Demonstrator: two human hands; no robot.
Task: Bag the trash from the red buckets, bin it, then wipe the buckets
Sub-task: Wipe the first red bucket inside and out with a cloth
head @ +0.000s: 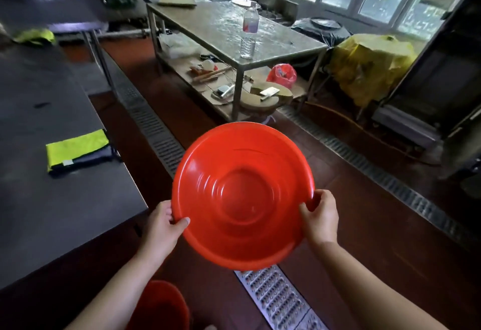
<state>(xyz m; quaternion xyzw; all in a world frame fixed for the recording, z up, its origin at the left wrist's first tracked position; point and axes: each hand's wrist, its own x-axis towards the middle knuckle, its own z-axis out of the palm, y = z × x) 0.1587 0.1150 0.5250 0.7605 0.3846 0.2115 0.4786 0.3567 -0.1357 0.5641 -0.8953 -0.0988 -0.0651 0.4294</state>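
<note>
Both hands hold a red bucket in the air above the floor, tilted so that its empty inside faces the camera. The left hand has a clenched grip on the lower left rim, with the thumb on the inner side. The right hand grasps the right rim in the same way, thumb inside and fingers behind. A second red bucket stands on the floor low in the view, between the forearms, only partly seen. A metal drain grate runs along the floor under the held bucket. On the dark table at the left lies a folded yellow-green cloth. Farther away a steel table carries a plastic bottle, and a small red bag lies on its lower shelf.
</note>
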